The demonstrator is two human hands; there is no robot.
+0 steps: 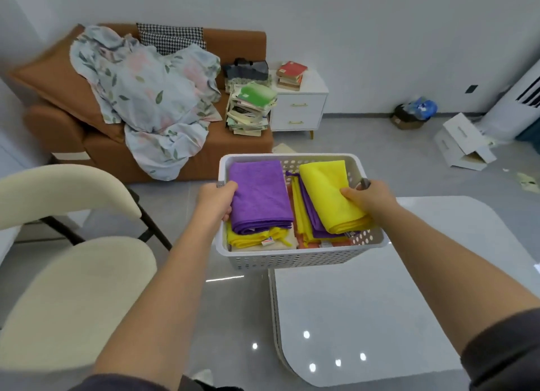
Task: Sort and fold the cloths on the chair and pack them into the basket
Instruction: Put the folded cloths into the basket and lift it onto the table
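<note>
Your left hand [217,199] is curled round the left rim of the basket [292,256], thumb lying on the purple cloth [260,198]. Your right hand [369,199] is clamped on the right rim, thumb on the yellow cloth [330,195]. Basket: white rigid plastic, rectangular, rounded corners, walls perforated with rows of small holes. Purple cloth: plush, fine nap, folded to a thick rectangle, topping the left pile. Yellow cloth: same nap, folded, lying tilted on the right pile. Beneath them are more folded layers in yellow, purple, orange and cream. The basket's near right corner overlaps the glossy white counter [380,303] and the rest hangs past the counter's edge; whether it rests there or is carried, you cannot tell. The cream padded chair [73,288] with dark legs stands just to your left. Beyond the basket is a brown sofa [242,46] draped with a crumpled floral sheet [152,98], with a leaning stack of books [251,110] at its right end, beside a white cabinet [298,113]. A white box [464,145] lies on the grey floor, far right.
</note>
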